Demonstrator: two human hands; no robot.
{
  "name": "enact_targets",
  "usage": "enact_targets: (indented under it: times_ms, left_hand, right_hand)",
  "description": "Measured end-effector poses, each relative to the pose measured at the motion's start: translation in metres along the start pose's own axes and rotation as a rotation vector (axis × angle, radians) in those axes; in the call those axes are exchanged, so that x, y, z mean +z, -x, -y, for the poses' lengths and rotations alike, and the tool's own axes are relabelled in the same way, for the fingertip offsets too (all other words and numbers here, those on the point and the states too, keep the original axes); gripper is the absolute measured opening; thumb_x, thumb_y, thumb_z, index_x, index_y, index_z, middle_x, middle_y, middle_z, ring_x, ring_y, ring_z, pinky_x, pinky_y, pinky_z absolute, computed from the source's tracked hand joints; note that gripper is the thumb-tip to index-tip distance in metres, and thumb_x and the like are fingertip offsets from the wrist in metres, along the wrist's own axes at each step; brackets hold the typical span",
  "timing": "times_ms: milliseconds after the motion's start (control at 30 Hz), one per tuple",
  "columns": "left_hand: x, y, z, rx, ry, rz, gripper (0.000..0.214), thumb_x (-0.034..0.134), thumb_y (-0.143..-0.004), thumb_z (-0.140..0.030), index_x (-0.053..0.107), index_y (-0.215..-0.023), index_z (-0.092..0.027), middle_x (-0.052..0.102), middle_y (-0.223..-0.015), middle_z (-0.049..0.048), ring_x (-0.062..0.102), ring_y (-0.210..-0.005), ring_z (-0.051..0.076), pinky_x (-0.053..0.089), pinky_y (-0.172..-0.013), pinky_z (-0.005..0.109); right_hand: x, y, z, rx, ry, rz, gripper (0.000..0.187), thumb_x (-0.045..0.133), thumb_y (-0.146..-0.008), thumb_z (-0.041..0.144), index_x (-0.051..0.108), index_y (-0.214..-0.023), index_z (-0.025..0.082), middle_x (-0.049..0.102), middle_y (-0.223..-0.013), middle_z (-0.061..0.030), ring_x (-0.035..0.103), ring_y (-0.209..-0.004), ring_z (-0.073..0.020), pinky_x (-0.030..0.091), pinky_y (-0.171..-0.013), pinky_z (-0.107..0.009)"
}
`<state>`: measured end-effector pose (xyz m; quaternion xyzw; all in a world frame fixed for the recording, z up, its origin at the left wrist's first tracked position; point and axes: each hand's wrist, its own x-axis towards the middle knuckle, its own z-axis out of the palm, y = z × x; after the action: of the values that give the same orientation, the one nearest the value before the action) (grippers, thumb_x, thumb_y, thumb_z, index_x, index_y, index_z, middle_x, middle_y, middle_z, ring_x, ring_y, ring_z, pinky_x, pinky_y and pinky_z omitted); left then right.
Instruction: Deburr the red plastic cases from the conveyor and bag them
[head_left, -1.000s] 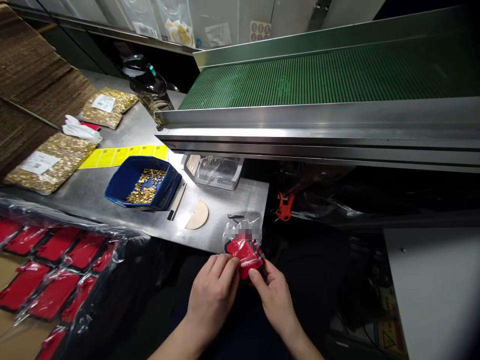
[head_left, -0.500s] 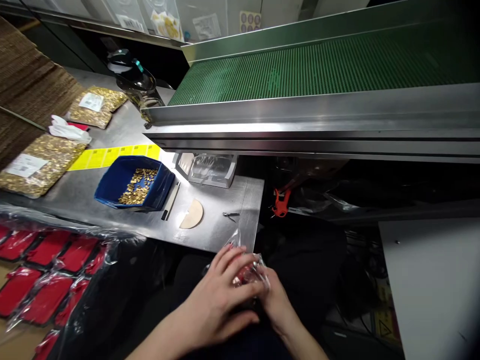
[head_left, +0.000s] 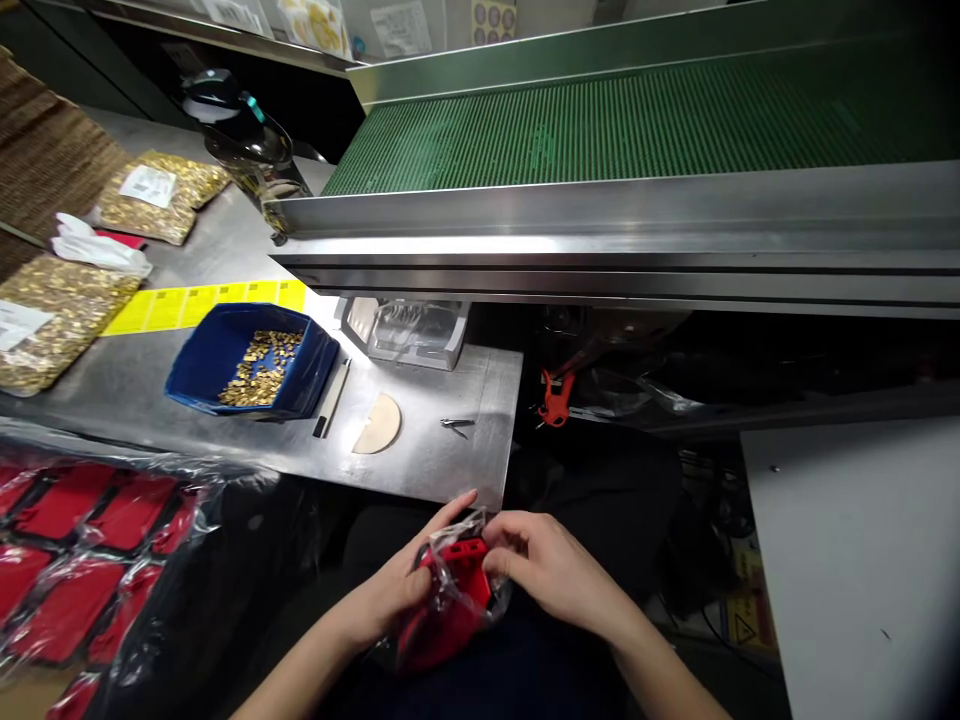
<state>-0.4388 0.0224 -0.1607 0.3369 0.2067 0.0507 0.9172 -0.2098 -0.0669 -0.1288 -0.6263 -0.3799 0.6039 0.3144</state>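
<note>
Both of my hands hold a red pouch in a clear plastic bag just below the front edge of the steel table. My left hand grips the bag's left side from beneath, fingers curled around it. My right hand pinches the bag's top right edge with its fingers closed. Part of the pouch is hidden behind my left fingers.
A blue bin of small gold parts sits on the table, beside a dark narrow tool, a tan half-disc and small tweezers. Bagged red pouches lie at lower left. A green conveyor runs behind. Gold parts bags lie far left.
The pouch has dropped lower, away from the table edge. My left hand went from covering its top to gripping its left side, and my right hand now pinches the bag's top.
</note>
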Motion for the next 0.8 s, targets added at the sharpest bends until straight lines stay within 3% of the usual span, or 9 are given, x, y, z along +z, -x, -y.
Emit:
enact_targets:
  times_ms: [67, 133, 267, 333, 400, 567, 633, 700, 800]
  left_hand:
    - [-0.005, 0.002, 0.006, -0.028, 0.112, -0.033, 0.086, 0.067, -0.09, -0.06, 0.034, -0.159, -0.021, 0.07, -0.127, 0.0171, 0.064, -0.122, 0.034, 0.041, -0.108, 0.049]
    - [-0.009, 0.005, 0.015, -0.06, 0.263, -0.06, 0.078, 0.063, -0.092, -0.06, 0.042, -0.155, -0.018, 0.073, -0.121, 0.0186, 0.071, -0.108, 0.032, 0.049, -0.098, 0.046]
    - [-0.012, 0.003, 0.026, -0.145, 0.525, -0.038, 0.079, 0.048, -0.094, -0.072, 0.049, -0.149, -0.015, 0.074, -0.118, 0.0245, 0.077, -0.092, 0.033, 0.056, -0.082, 0.043]
    - [-0.011, 0.0, 0.028, -0.18, 0.594, -0.044, 0.074, 0.05, -0.094, -0.072, 0.058, -0.14, -0.015, 0.073, -0.121, 0.0238, 0.077, -0.091, 0.034, 0.057, -0.083, 0.045]
    - [-0.01, -0.003, 0.028, -0.222, 0.626, -0.061, 0.07, 0.053, -0.092, -0.071, 0.064, -0.133, -0.015, 0.076, -0.116, 0.0214, 0.078, -0.087, 0.034, 0.058, -0.081, 0.047]
    - [-0.01, -0.009, 0.025, -0.38, 0.634, -0.152, 0.066, 0.057, -0.094, -0.067, 0.073, -0.115, -0.006, 0.08, -0.097, 0.0169, 0.077, -0.08, 0.026, 0.059, -0.081, 0.037]
    - [-0.009, -0.012, 0.025, -0.42, 0.619, -0.194, 0.059, 0.06, -0.094, -0.063, 0.075, -0.106, -0.007, 0.08, -0.094, 0.0142, 0.076, -0.08, 0.023, 0.059, -0.081, 0.033]
    - [-0.007, -0.013, 0.025, -0.403, 0.586, -0.246, 0.05, 0.066, -0.093, -0.057, 0.076, -0.1, -0.009, 0.079, -0.089, 0.0112, 0.074, -0.078, 0.021, 0.058, -0.079, 0.031]
    - [-0.003, -0.013, 0.031, -0.3, 0.545, -0.349, 0.037, 0.073, -0.09, -0.048, 0.075, -0.098, -0.012, 0.077, -0.087, 0.008, 0.073, -0.079, 0.019, 0.056, -0.078, 0.027]
  right_hand:
    - [-0.001, -0.008, -0.002, 0.039, -0.128, -0.049, 0.022, 0.069, -0.091, 0.037, 0.074, -0.083, 0.018, 0.067, -0.068, 0.0007, 0.061, -0.063, -0.0142, 0.046, -0.062, -0.025]
    - [-0.001, -0.013, -0.002, 0.082, -0.339, -0.109, 0.029, 0.071, -0.09, 0.045, 0.073, -0.087, 0.016, 0.067, -0.07, -0.0009, 0.061, -0.062, -0.0135, 0.049, -0.061, -0.025]
    - [0.0, -0.014, 0.0, -0.031, -0.606, -0.111, 0.036, 0.07, -0.092, 0.045, 0.063, -0.12, 0.023, 0.066, -0.129, -0.0104, 0.067, -0.112, -0.0223, 0.056, -0.091, -0.034]
    - [-0.001, -0.012, 0.001, -0.13, -0.426, -0.097, 0.054, 0.075, -0.089, 0.042, 0.053, -0.138, 0.03, 0.05, -0.151, -0.0093, 0.051, -0.137, -0.0261, 0.048, -0.107, -0.041]
    - [-0.004, -0.012, 0.004, -0.151, -0.133, -0.03, 0.079, 0.082, -0.082, 0.04, 0.042, -0.15, 0.036, 0.043, -0.155, -0.008, 0.045, -0.142, -0.028, 0.044, -0.112, -0.044]
    - [-0.009, -0.026, 0.017, -0.128, 0.284, 0.17, 0.108, 0.093, -0.069, 0.034, 0.032, -0.158, 0.044, 0.056, -0.135, -0.0042, 0.064, -0.105, -0.0213, 0.054, -0.095, -0.036]
    - [-0.005, -0.034, 0.024, -0.196, 0.361, 0.241, 0.096, 0.091, -0.071, 0.032, 0.042, -0.154, 0.042, 0.062, -0.119, -0.0014, 0.065, -0.094, -0.0184, 0.054, -0.088, -0.031]
    - [0.003, -0.039, 0.029, -0.268, 0.369, 0.286, 0.066, 0.083, -0.081, 0.028, 0.058, -0.142, 0.036, 0.068, -0.109, -0.0002, 0.066, -0.091, -0.0173, 0.054, -0.086, -0.029]
    - [0.022, -0.038, 0.031, -0.31, 0.271, 0.177, 0.027, 0.064, -0.095, 0.022, 0.074, -0.12, 0.028, 0.075, -0.105, -0.0007, 0.07, -0.095, -0.0178, 0.053, -0.089, -0.029]
